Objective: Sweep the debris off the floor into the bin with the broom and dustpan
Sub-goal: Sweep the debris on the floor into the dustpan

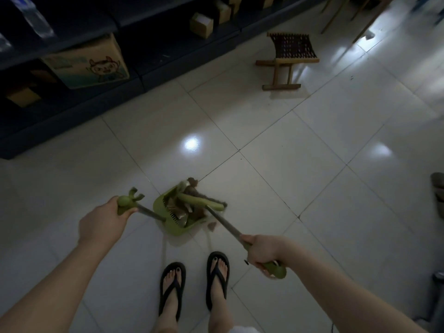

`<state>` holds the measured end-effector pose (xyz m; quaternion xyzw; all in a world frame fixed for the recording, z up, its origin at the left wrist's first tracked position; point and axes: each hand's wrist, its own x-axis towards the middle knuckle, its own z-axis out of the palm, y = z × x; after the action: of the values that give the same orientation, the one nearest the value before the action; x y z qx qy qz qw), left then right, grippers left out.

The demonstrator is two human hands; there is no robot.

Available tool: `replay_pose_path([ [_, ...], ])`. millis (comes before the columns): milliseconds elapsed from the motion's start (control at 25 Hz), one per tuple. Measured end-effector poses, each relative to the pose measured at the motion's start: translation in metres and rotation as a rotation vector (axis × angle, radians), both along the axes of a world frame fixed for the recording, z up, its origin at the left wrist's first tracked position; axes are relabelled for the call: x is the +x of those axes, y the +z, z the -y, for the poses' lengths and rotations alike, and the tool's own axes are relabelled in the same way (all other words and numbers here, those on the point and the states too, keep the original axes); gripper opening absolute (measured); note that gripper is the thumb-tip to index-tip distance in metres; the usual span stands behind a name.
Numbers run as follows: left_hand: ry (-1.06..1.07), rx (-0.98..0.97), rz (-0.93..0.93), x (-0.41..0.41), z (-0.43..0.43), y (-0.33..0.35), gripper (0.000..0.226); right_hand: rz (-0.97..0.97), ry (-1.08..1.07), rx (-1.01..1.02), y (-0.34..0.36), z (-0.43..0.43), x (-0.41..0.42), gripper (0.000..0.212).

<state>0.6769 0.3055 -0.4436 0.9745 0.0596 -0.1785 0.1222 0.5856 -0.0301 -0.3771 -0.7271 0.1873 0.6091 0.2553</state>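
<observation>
On the pale tiled floor (300, 169), beyond feet in black flip-flops (171, 287), the left hand (105, 219) grips the green dustpan (177, 231) by its handle and the right hand (263, 251) grips the broom (205, 201). The sweep-in looks nearly done: brown debris (181, 213) fills the pan, but one scrap (211, 226) just outside likely needs another stroke. No bin is visible

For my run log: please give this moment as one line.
left hand grips dustpan | right hand grips broom | broom at dustpan mouth | debris mostly in dustpan
</observation>
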Motion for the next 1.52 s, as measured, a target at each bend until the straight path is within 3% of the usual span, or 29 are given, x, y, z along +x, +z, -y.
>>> replay_pose_path([
  [120,-0.013,-0.005,-0.008,0.000,-0.003,0.000,0.042,0.006,0.220,-0.017,0.011,-0.022,0.007,0.078],
  [280,-0.047,-0.007,-0.010,-0.004,-0.007,-0.002,0.039,0.057,0.177,0.004,0.022,-0.018,0.014,0.071],
  [560,0.005,-0.053,-0.001,-0.025,-0.039,0.002,0.038,0.107,-0.267,-0.024,0.044,0.032,0.016,0.055],
  [800,0.019,-0.056,-0.009,-0.047,-0.066,0.004,0.037,0.135,-0.674,-0.078,0.012,0.058,-0.009,0.077],
  [880,0.040,-0.047,-0.007,-0.056,-0.075,0.003,0.038,0.158,-0.756,-0.101,0.000,0.047,-0.014,0.059],
  [1000,0.054,-0.033,-0.004,-0.065,-0.083,0.000,0.039,0.126,-0.820,-0.117,-0.007,0.016,-0.027,0.015],
  [1040,0.049,-0.027,-0.003,-0.065,-0.083,0.000,0.039,0.110,-0.828,-0.133,-0.010,0.006,-0.035,0.010],
  [1120,0.026,-0.020,-0.006,-0.064,-0.081,0.000,0.038,0.079,-0.854,-0.148,-0.016,-0.013,-0.052,0.021],
  [1240,-0.025,-0.013,-0.014,-0.060,-0.076,0.000,0.037,-0.005,-1.019,-0.065,-0.024,-0.036,-0.070,0.020],
  [1360,-0.055,-0.010,-0.017,-0.055,-0.074,-0.001,0.038,-0.081,-0.941,0.001,-0.024,-0.057,-0.074,0.010],
  [1520,-0.064,-0.009,-0.023,-0.046,-0.072,-0.002,0.040,-0.067,-0.681,0.052,-0.008,-0.086,-0.060,0.028],
])
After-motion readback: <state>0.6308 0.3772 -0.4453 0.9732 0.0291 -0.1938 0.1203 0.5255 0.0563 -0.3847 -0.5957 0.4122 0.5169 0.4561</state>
